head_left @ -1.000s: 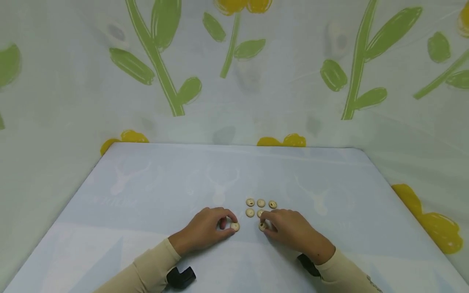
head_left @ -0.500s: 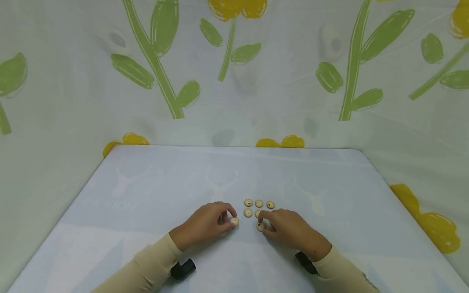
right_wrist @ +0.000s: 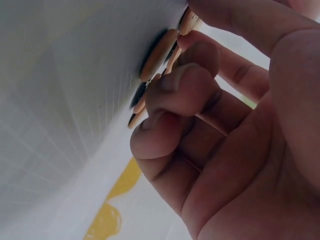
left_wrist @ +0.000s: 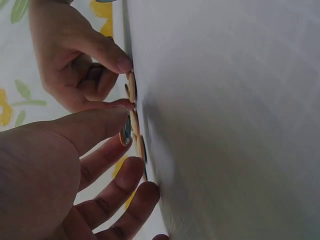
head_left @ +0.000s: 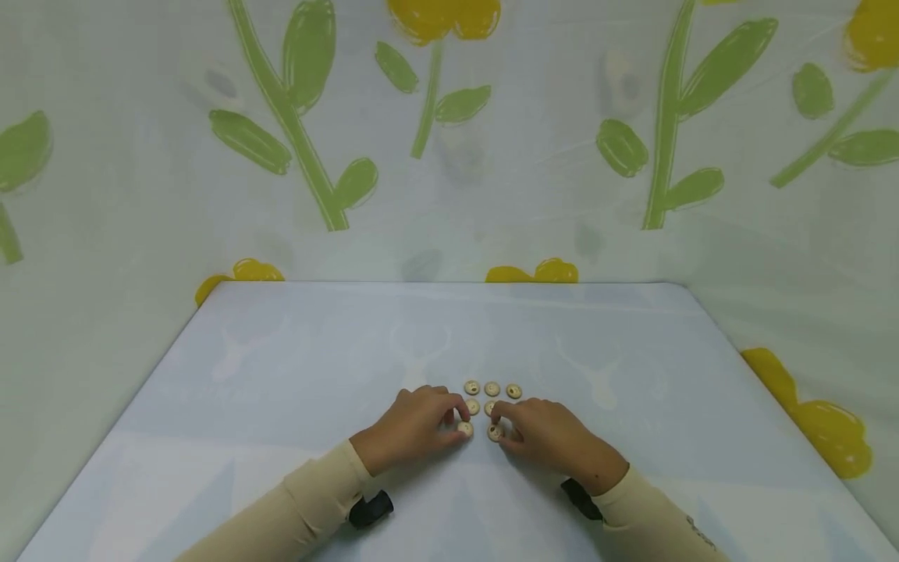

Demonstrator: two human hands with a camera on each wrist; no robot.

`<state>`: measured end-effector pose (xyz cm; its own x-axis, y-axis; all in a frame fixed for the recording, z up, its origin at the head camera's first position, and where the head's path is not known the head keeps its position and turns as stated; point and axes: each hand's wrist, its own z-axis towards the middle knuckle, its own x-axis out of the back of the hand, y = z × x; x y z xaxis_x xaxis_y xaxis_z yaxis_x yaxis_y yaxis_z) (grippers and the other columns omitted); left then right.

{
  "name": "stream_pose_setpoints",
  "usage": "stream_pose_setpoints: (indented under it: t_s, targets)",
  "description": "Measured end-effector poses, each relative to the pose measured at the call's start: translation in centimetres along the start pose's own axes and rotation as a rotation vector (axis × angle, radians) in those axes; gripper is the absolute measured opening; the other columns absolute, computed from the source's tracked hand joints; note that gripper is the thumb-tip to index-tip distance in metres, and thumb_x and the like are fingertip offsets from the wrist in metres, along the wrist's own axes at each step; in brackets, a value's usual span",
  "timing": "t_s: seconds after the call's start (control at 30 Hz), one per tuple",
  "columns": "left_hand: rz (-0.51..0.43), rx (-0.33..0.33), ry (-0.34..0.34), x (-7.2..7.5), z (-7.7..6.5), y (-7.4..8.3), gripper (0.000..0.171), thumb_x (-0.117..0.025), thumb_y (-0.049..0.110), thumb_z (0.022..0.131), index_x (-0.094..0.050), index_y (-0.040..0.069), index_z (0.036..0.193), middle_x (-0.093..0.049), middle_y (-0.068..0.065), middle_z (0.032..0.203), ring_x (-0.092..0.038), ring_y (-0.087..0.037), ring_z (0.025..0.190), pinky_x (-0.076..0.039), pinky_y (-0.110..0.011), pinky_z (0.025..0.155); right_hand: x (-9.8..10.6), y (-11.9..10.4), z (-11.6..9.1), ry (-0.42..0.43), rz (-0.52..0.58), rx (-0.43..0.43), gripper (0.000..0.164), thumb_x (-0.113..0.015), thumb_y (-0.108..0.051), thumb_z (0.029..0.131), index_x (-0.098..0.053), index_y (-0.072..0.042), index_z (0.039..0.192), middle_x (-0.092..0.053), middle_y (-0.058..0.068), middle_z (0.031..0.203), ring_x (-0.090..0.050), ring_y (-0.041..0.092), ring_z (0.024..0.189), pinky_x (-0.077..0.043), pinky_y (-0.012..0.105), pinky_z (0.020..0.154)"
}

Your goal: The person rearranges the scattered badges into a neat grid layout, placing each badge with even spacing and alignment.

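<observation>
My left hand (head_left: 414,425) pinches a small round wooden disc (head_left: 465,429) between thumb and forefinger. In the left wrist view that disc (left_wrist: 126,132) is tilted on edge and has a dark pattern on its face. Just to the right, my right hand (head_left: 551,437) has thumb and forefinger on another wooden disc (head_left: 495,432), marked with a dark spot. The right wrist view shows this disc (right_wrist: 189,21) held at the fingertips, the other fingers curled. Beyond the hands lie a back row of three discs (head_left: 492,389) and a nearer row with a disc (head_left: 473,407) at its left.
Everything lies on a pale blue-white tabletop (head_left: 316,336) with faint deer-head prints. A white cloth (head_left: 520,179) with green leaves and yellow flowers stands behind and beside it. Black wrist devices (head_left: 371,510) hang under both beige sleeves (head_left: 309,499).
My left hand has carried its disc right and slightly away from me, to beside the right hand's disc. The right hand has stayed nearly in place, still holding its disc.
</observation>
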<state>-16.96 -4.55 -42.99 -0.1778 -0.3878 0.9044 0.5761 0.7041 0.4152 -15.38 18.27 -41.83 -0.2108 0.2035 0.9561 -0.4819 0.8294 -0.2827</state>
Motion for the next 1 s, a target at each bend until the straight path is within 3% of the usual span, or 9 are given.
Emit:
stream_pose_setpoints:
  t_s: [0.63, 0.83, 1.0]
  targets:
    - [0.051, -0.026, 0.007, -0.4, 0.9, 0.4, 0.013, -0.076, 0.029, 0.088, -0.072, 0.025, 0.099, -0.064, 0.009, 0.079, -0.056, -0.007, 0.076, -0.039, -0.037, 0.073, 0.2, 0.4, 0.1, 0.001, 0.022, 0.018, 0.02, -0.075, -0.019, 0.088, -0.067, -0.021, 0.106, -0.049, -0.013, 0.06, -0.043, 0.002, 0.055, -0.037, 0.025, 0.054]
    - [0.063, -0.022, -0.015, -0.7, 1.0, 0.4, 0.013, -0.076, 0.031, 0.088, -0.073, 0.027, 0.101, -0.063, 0.01, 0.08, -0.055, -0.006, 0.076, -0.039, -0.035, 0.073, 0.6, 0.1, -0.4, -0.008, 0.036, -0.02, 0.021, -0.074, -0.024, 0.09, -0.068, -0.02, 0.109, -0.049, -0.014, 0.059, -0.043, 0.002, 0.056, -0.037, 0.026, 0.056]
    - [0.059, 0.011, 0.012, -0.3, 0.3, 0.6, 0.019, -0.074, 0.037, 0.089, -0.072, 0.027, 0.105, -0.064, 0.011, 0.083, -0.057, -0.005, 0.08, -0.039, -0.037, 0.078, 1.2, -0.3, -1.0, 0.059, 0.046, -0.038, 0.022, -0.074, -0.027, 0.09, -0.069, -0.021, 0.11, -0.052, -0.014, 0.066, -0.046, 0.003, 0.061, -0.039, 0.024, 0.058]
